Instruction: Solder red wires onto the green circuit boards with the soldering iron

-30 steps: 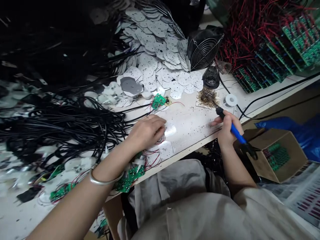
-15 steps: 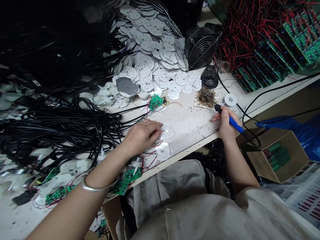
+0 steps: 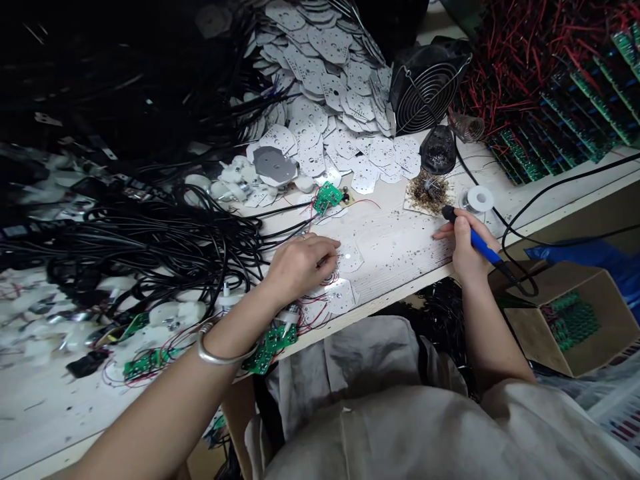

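My right hand (image 3: 471,247) is closed around the blue handle of a soldering iron (image 3: 484,245). The iron's black front end points at a small board (image 3: 425,197) covered in brown residue. My left hand (image 3: 303,267) rests low over the bench, its fingers bent and thumb drawn in close to them; what they pinch, if anything, is hidden. Just right of its fingertips lies a white perforated plate (image 3: 351,255), with another white plate (image 3: 341,297) nearer the bench edge. Thin red wires (image 3: 320,308) run beneath that hand. A small green circuit board (image 3: 328,197) lies beyond it.
Black cables (image 3: 200,233) are heaped at left. White plates (image 3: 320,87) are piled behind, beside a black fan (image 3: 427,87). A solder spool (image 3: 480,199) stands near my right hand. Rows of green boards with red wires (image 3: 560,127) fill the back right; a cardboard box (image 3: 575,327) sits below.
The whole view has shifted, so the bench things appear farther right. My left hand's fingers are more curled than before. My right hand still holds the soldering iron by the same board.
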Tool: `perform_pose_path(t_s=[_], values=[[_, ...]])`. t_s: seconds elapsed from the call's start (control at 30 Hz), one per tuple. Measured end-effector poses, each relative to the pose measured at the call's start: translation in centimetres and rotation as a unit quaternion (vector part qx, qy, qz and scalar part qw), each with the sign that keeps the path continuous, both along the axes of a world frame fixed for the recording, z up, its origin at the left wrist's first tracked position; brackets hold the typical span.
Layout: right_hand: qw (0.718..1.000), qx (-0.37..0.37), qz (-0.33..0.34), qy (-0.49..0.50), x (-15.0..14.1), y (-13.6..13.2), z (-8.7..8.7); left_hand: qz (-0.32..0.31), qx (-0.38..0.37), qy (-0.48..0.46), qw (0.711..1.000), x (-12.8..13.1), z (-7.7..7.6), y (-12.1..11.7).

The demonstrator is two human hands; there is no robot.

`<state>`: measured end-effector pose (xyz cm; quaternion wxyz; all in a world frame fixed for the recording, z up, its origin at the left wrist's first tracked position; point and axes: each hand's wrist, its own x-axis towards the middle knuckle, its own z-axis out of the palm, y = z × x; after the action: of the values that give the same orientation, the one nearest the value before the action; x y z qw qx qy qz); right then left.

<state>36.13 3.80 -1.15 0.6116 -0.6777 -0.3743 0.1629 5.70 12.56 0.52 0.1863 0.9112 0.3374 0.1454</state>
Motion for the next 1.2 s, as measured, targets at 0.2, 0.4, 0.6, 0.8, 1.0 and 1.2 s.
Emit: perform_pose_path(t_s=[0.2, 0.4, 0.6, 0.8, 1.0, 1.2], values=[[0.992, 0.048, 0.021, 0.114, -3.6, -1.4, 1.0, -0.007, -0.003, 0.02, 1.0, 0.0, 0.2, -0.2], [0.97, -0.047, 0.14, 0.196, -9.1, -3.2, 1.2, -0.02, -0.024, 0.022, 0.999, 0.0, 0.7, -0.1], [0.959, -0.073, 0.179, 0.207, -10.0, -3.0, 1.3, -0.031, -0.053, 0.017, 0.998, -0.1, 0.9, 0.0], [0.955, -0.096, 0.203, 0.194, -10.0, -2.9, 1.5, -0.044, -0.041, 0.02, 0.998, -0.2, 0.8, 0.0], [0.961, -0.108, 0.197, 0.16, -10.5, -3.0, 2.3, -0.046, -0.042, 0.021, 0.998, -0.2, 0.9, 0.0], [0.966, -0.102, 0.2, 0.128, -10.4, -3.2, 2.2, -0.042, -0.044, 0.017, 0.998, -0.1, 0.8, -0.1]])
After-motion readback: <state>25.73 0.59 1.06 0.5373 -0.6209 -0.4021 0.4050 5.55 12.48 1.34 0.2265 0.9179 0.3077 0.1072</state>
